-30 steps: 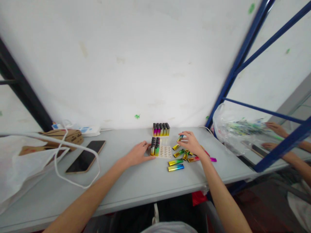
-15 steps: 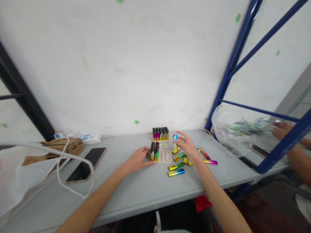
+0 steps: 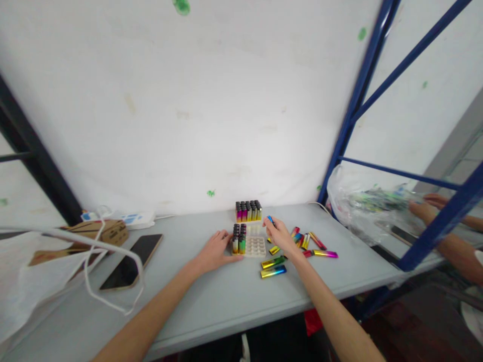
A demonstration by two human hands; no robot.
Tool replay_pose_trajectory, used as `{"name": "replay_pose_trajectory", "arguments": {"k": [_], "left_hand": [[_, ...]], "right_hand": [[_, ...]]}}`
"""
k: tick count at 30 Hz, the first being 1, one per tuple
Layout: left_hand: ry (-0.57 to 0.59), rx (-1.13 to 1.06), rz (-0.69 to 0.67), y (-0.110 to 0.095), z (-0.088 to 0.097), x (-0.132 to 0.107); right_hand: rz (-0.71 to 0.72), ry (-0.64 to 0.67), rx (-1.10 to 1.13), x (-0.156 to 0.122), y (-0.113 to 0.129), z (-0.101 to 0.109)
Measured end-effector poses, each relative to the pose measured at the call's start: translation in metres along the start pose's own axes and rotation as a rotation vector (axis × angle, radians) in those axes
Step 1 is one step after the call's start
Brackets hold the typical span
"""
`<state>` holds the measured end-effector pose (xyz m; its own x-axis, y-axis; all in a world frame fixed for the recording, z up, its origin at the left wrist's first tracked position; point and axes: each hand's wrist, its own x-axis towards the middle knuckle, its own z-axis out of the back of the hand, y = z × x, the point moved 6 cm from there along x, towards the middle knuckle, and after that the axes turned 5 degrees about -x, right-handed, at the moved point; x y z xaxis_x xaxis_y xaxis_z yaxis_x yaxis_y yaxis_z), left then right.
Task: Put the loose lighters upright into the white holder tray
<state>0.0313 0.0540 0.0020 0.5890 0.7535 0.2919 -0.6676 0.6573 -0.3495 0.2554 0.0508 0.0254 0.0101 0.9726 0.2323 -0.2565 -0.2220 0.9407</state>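
My left hand (image 3: 218, 249) is at the left end of a pale plastic tray (image 3: 258, 247), thumb at its front edge and fingers behind, gripping it. Several black-topped lighters (image 3: 239, 240) stand upright in the tray's left columns; its round holes to the right show bare. My right hand (image 3: 279, 235) is closed on a blue lighter (image 3: 270, 219) just right of the tray, its lower part hidden by the fingers. Loose shiny lighters (image 3: 273, 272) in gold, green, blue, red and purple lie on the table under and beside the right hand.
A second tray full of upright lighters (image 3: 248, 211) stands near the wall. To the left are a phone (image 3: 133, 261), a cardboard box (image 3: 113, 231), a power strip (image 3: 138, 219) and a white cable (image 3: 130, 251). Past the blue frame (image 3: 345, 130), another person's hands work by a plastic bag (image 3: 339, 193).
My right hand has closed on the blue lighter, lifted it and drawn it slightly left toward the tray. The left hand stays at the tray. The view has shifted slightly.
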Motion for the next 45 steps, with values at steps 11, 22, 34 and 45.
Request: {"name": "replay_pose_trajectory", "arguments": {"k": [11,22,34,45], "left_hand": [[0.000,-0.043,-0.004,0.000,0.004,-0.001],[0.044,0.026,0.034,0.000,0.007,-0.001],[0.086,-0.034,-0.006,0.006,0.006,0.003],[0.095,-0.042,-0.051,0.006,0.006,0.002]], "right_hand": [[0.134,-0.275,-0.337,-0.009,0.015,0.010],[0.193,-0.308,-0.401,-0.011,0.019,0.012],[0.464,-0.035,-0.672,-0.013,0.016,-0.025],[0.463,0.031,-0.601,-0.007,0.013,-0.025]]}}
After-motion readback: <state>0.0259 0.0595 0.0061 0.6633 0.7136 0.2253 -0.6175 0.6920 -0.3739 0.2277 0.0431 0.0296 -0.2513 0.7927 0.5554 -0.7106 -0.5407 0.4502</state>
